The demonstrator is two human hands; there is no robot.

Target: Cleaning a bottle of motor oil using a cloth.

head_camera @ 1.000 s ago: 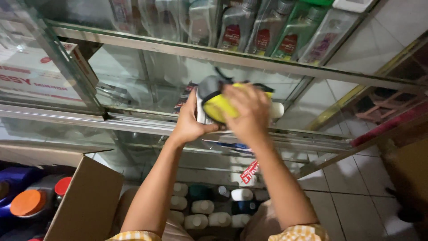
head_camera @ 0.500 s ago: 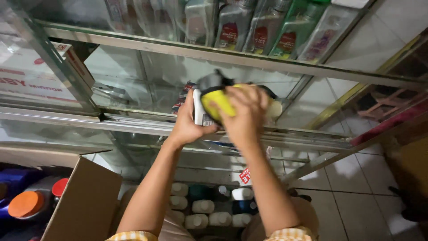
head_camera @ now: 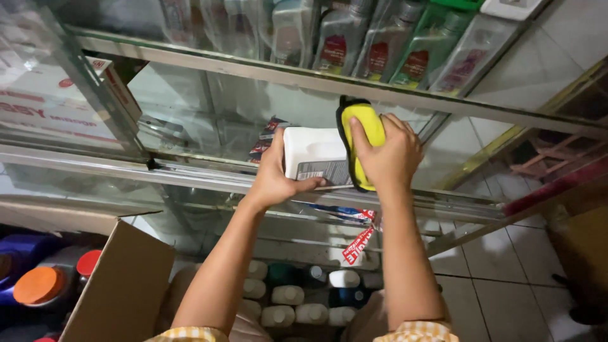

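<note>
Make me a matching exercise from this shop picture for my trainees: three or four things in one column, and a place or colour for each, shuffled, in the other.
Things:
1. white jug
2. yellow sponge
3. cardboard box
4. orange cap

Places or colours:
A. under the right hand
B. far lower left, on a bottle
C. gripped by the left hand
D. brown, flap open, lower left

Pairs: 1-C, 2-A, 3-D, 4-B

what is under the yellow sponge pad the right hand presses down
The yellow sponge pad lies on the white plastic bottle, held by the left hand. The right hand and the pad hide the bottle's far end.
</note>
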